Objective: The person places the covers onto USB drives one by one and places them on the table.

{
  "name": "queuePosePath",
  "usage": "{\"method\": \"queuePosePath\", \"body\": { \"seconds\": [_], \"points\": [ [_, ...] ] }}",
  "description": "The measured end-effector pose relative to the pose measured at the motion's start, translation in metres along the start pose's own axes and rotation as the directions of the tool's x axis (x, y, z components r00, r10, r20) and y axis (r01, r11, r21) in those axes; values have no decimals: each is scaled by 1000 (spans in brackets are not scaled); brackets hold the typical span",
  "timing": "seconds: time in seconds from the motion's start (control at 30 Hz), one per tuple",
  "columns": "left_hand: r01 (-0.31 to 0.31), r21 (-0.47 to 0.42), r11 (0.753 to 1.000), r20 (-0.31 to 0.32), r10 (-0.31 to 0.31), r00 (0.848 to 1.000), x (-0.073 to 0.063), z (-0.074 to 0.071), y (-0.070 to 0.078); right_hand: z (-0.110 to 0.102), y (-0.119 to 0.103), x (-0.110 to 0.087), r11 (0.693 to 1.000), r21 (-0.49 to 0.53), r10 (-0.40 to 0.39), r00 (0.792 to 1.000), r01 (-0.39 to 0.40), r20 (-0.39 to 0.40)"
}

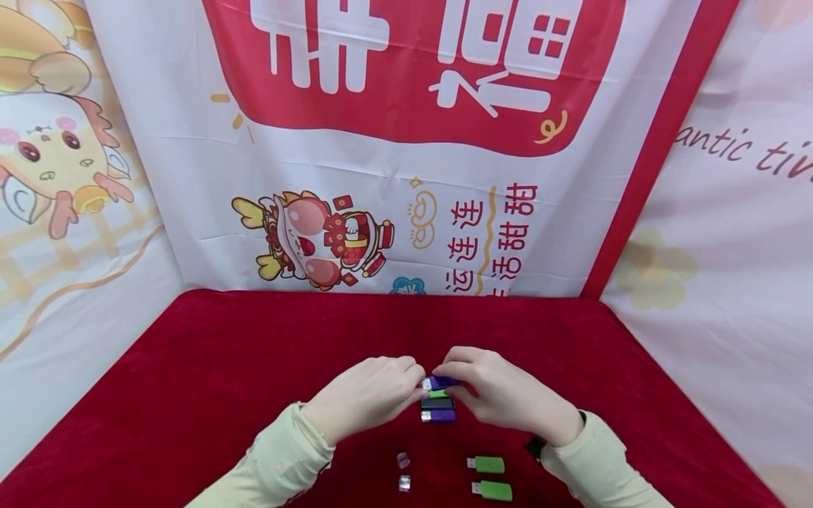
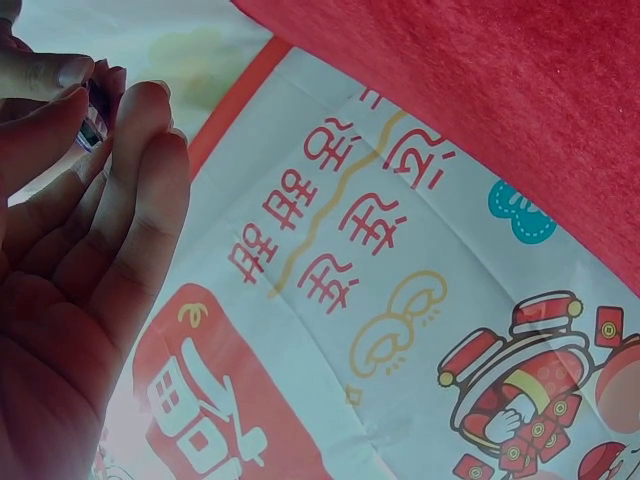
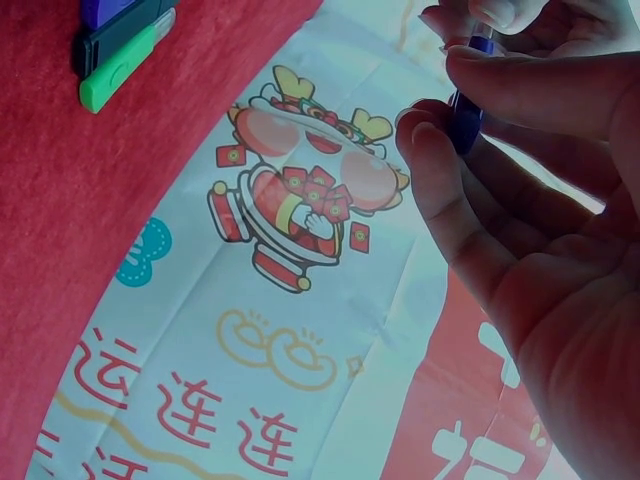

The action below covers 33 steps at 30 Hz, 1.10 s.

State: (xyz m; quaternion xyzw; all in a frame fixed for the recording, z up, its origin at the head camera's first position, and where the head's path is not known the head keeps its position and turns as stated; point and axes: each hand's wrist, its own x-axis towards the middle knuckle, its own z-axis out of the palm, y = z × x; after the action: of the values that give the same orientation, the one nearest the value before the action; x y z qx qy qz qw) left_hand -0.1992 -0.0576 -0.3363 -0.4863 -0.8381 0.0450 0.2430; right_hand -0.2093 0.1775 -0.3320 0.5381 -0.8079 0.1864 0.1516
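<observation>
My right hand (image 1: 498, 388) pinches a purple USB stick (image 1: 442, 382) between thumb and fingers, above a row of other sticks. At its clear-capped end, the fingertips of my left hand (image 1: 371, 391) pinch the clear cap (image 1: 427, 384). From the right wrist, the purple body (image 3: 465, 122) shows held between thumb and fingertips, with the left hand's fingers at its top end. The left wrist view has the stick (image 2: 100, 108) partly hidden by fingers. Below the hands, a green stick (image 1: 438, 394), a black stick (image 1: 438, 404) and another purple stick (image 1: 442, 416) lie side by side.
Nearer me, two green USB sticks (image 1: 489, 464) lie with bare metal plugs pointing left. Two small clear caps (image 1: 404, 483) lie left of them. A red cloth (image 1: 254, 353) covers the table, with printed white curtains (image 1: 178, 212) on three sides.
</observation>
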Motion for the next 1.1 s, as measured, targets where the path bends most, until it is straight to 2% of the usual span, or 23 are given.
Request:
{"method": "queuePosePath", "body": {
  "seconds": [0.4, 0.8, 1.1],
  "points": [
    [12, 1, 1000, 10, -12, 1000, 0, 0, 2, 0, -2, 0, 999, 5, 47, 999, -47, 21],
    [4, 33, 999, 21, -5, 1000, 1, 0, 3, 1, -3, 0, 999, -8, 31, 999, -31, 17],
    [-6, 58, 998, 21, 5, 1000, 1, -2, 5, 2, -4, 1, 999, -43, -26, 1000, 25, -12]
  ]
}}
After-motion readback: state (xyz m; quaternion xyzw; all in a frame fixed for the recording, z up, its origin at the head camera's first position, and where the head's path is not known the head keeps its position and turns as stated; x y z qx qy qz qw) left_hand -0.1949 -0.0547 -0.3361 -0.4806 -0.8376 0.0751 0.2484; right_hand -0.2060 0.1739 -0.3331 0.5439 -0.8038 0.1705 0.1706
